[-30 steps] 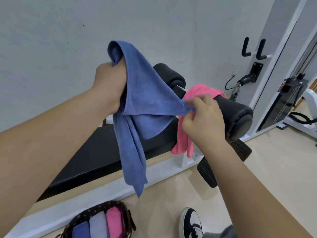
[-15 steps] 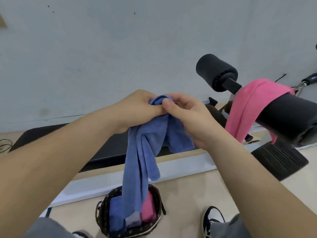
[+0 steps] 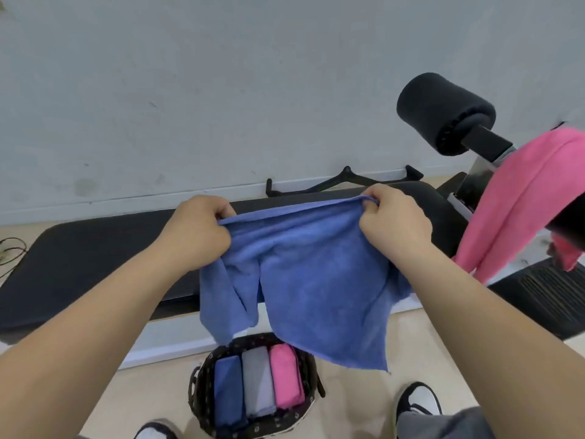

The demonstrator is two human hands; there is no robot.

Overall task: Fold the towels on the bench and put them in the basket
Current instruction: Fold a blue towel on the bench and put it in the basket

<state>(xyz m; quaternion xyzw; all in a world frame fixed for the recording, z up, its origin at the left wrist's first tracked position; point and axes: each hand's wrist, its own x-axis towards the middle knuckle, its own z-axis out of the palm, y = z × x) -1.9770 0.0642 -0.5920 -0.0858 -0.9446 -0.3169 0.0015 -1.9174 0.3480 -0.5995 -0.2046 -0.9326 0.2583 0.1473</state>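
Blue towel point(image 3: 310, 280) hung mid-frame, over front edge of black padded tabletop point(image 3: 95, 248), top hem stretched between my hands. Left hand point(image 3: 198, 229) pinched left corner and right hand point(image 3: 392, 223) pinched right corner, fingers curled on cloth. Judged it light, limp, plush microfibre, with good grip. Corners looked best hold; loose lower flap would swing. Pink towel point(image 3: 519, 198) draped over padded roller point(image 3: 568, 217), right edge. Woven basket point(image 3: 194, 394), bottom centre, held folded towels point(image 3: 258, 384): blue, grey, pink.

1. Blue towel point(image 3: 304, 280): stretched wide along top edge, pinched at both upper corners, hanging rumpled before bench point(image 3: 95, 248).
2. Pink towel point(image 3: 519, 198): unfolded, draped at bench's right end.
3. Basket point(image 3: 202, 403): dark, woven, on floor below blue towel; packed with three folded towels side by side: folded blue point(image 3: 228, 391), folded grey point(image 3: 258, 384), folded pink point(image 3: 286, 378).
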